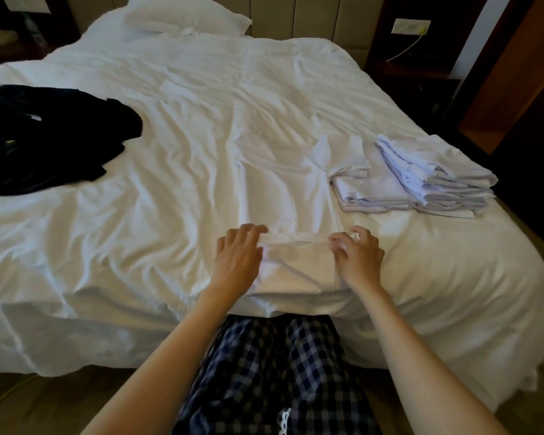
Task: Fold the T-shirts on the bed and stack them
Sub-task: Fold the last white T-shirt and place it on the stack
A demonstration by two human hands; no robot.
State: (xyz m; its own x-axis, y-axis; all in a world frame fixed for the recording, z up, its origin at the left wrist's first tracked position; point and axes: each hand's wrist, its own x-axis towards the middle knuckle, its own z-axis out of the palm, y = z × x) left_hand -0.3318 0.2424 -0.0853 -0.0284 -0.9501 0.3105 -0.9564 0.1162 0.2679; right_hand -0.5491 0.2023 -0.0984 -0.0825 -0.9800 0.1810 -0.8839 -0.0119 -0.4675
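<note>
White bed [170,89] holds dark clothes [51,136] far left and a folded stack [437,177] right. A white shirt [296,262] lies at the near edge; left hand [239,255] and right hand [358,255], each grip closed, pinch its folded edge

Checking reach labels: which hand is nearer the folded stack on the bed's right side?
Right. The right hand grips the white T-shirt at its right edge, nearer the camera and left of the folded stack. The left hand holds the shirt's opposite edge, farther left.
</note>
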